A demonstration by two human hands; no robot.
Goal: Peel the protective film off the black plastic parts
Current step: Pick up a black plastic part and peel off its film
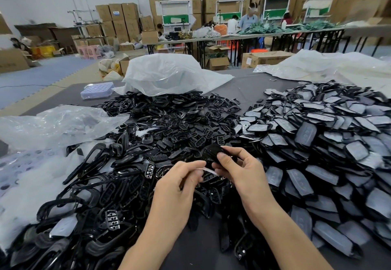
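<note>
My right hand (239, 168) grips a black plastic part (212, 152) between thumb and fingers, held just above the heap. My left hand (182, 180) pinches a thin strip of clear film (208, 170) that stretches from its fingertips toward the part. To the right lies a big pile of black parts still covered with greyish film (330, 143). In the middle and to the left spreads a pile of bare black parts and frames (165, 126).
Clear plastic bags lie at the left (57, 123), at the back middle (167, 75) and at the back right (323, 66). A pale perforated tray (97, 90) sits on the grey table (249, 88). Long tables, cartons and people stand far behind.
</note>
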